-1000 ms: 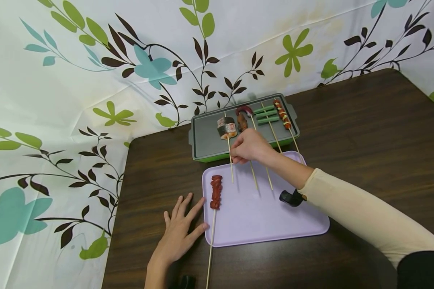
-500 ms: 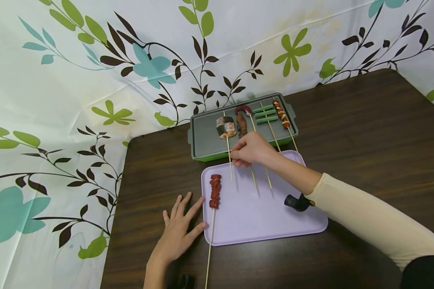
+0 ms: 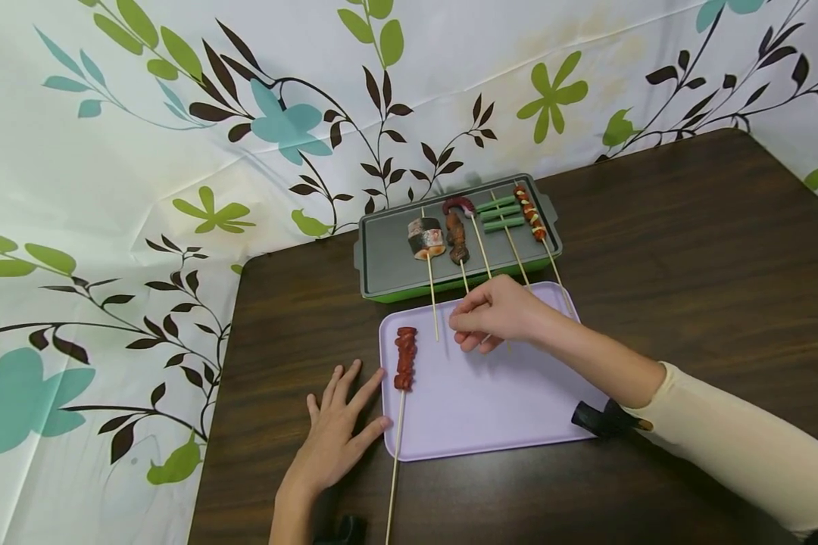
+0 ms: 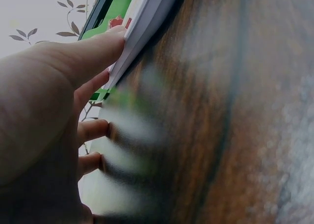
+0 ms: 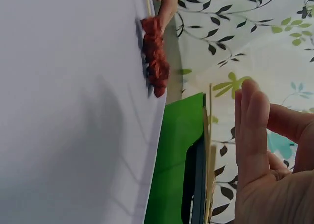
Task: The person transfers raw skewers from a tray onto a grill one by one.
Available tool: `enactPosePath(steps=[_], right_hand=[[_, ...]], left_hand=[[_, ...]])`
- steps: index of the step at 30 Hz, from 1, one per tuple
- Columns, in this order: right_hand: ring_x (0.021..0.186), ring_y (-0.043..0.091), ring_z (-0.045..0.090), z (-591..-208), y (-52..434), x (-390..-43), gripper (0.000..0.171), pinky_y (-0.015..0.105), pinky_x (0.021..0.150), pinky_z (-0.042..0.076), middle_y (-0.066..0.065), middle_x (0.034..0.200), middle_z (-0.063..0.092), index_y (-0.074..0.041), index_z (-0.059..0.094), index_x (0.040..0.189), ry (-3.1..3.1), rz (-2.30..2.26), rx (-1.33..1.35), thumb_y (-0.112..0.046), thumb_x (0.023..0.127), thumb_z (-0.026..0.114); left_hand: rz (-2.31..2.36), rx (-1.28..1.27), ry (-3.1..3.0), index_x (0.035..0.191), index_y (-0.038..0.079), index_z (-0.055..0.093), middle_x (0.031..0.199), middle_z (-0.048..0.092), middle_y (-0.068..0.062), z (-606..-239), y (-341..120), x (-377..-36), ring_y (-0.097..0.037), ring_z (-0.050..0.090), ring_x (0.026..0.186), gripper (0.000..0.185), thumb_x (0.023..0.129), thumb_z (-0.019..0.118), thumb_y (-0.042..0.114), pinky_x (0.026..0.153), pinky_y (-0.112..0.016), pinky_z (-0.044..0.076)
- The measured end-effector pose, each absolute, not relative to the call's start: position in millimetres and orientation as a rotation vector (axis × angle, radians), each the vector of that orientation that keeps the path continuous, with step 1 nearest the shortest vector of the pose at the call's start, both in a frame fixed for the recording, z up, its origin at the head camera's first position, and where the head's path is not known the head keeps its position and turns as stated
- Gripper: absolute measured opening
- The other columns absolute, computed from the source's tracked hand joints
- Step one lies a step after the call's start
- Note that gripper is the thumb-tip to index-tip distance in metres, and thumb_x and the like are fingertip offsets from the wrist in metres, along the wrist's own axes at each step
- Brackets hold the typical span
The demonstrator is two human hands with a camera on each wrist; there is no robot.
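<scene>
My right hand [image 3: 501, 312] hovers above the lilac tray [image 3: 491, 416], fingers loosely bent and nothing held. In the right wrist view the same hand [image 5: 267, 155] shows relaxed fingers. Skewer sticks pass beneath it in the head view. Left of it lies the stick of a skewer with a black-banded roll [image 3: 426, 238]. My left hand [image 3: 334, 435] rests with spread fingers on the table, its thumb and index tip at the tray's left rim. On that side of the tray lies a skewer of red chunks [image 3: 405, 359], its stick reaching past the near edge.
Behind the tray stands a green grill with a grey top [image 3: 390, 265]. It also bears a brown meat skewer [image 3: 457, 238], a purple tentacle skewer [image 3: 458, 203], a green-stalk skewer [image 3: 503, 213] and a red-and-yellow skewer [image 3: 531, 214]. A patterned cloth [image 3: 245, 151] hangs behind.
My right hand has let go of the roll skewer's stick and drawn back toward me and to the right. The roll skewer stays on the grill; my left hand keeps its place.
</scene>
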State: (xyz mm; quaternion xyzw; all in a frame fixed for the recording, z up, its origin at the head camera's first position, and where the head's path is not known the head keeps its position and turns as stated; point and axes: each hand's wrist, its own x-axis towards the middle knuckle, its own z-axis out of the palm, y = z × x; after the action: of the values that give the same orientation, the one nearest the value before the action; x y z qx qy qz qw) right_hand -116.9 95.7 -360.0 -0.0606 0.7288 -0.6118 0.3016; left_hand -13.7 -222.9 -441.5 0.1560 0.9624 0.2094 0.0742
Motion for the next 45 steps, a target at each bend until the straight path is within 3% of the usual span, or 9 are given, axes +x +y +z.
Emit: enactPosePath(steps=[10, 16, 27, 34, 45], right_hand=[[0.063, 0.017, 0.070, -367.1, 78.3, -62.6, 0.011, 0.028, 0.050, 0.055, 0.011, 0.072, 0.071, 0.002, 0.072, 0.091, 1.745, -1.527, -0.377, -0.008, 0.089, 0.069], [0.060, 0.015, 0.068, -385.0, 56.0, -36.7, 0.010, 0.024, 0.046, 0.052, 0.011, 0.071, 0.071, 0.005, 0.071, 0.090, 1.647, -1.554, -0.402, -0.004, 0.086, 0.070], [0.058, 0.013, 0.065, -414.9, 25.7, -29.8, 0.017, 0.025, 0.045, 0.051, 0.012, 0.071, 0.071, 0.007, 0.069, 0.096, 1.704, -1.636, -0.301, 0.000, 0.081, 0.071], [0.058, 0.014, 0.066, -421.1, 13.8, -25.6, 0.008, 0.025, 0.043, 0.051, 0.013, 0.068, 0.070, 0.001, 0.070, 0.091, 1.715, -1.636, -0.250, -0.003, 0.083, 0.072], [0.055, 0.019, 0.069, -430.5, 0.6, -28.0, 0.003, 0.023, 0.040, 0.049, 0.012, 0.063, 0.069, 0.002, 0.071, 0.083, 1.750, -1.631, -0.172, 0.000, 0.083, 0.069]], left_hand=[[0.631, 0.461, 2.883, 0.153, 0.040, 0.032, 0.162, 0.019, -0.008, -439.7, -222.0, -12.6, -0.040, 0.005, 0.147, 0.068, 0.093, 0.060, 0.052, 0.094, -0.084, 0.003], [0.642, 0.461, 2.884, 0.153, 0.040, 0.032, 0.162, 0.019, -0.007, -439.0, -220.9, -12.4, -0.040, 0.006, 0.147, 0.067, 0.093, 0.061, 0.052, 0.095, -0.084, 0.003], [0.655, 0.471, 2.884, 0.153, 0.041, 0.033, 0.162, 0.019, -0.007, -441.2, -222.1, -11.5, -0.040, 0.006, 0.147, 0.067, 0.093, 0.061, 0.051, 0.094, -0.084, 0.003], [0.651, 0.475, 2.887, 0.152, 0.041, 0.033, 0.161, 0.020, -0.008, -439.7, -221.7, -12.1, -0.039, 0.006, 0.147, 0.066, 0.093, 0.061, 0.051, 0.094, -0.084, 0.003], [0.665, 0.492, 2.881, 0.153, 0.039, 0.033, 0.162, 0.019, -0.009, -440.8, -223.1, -12.4, -0.039, 0.006, 0.147, 0.066, 0.094, 0.061, 0.049, 0.093, -0.085, 0.003]])
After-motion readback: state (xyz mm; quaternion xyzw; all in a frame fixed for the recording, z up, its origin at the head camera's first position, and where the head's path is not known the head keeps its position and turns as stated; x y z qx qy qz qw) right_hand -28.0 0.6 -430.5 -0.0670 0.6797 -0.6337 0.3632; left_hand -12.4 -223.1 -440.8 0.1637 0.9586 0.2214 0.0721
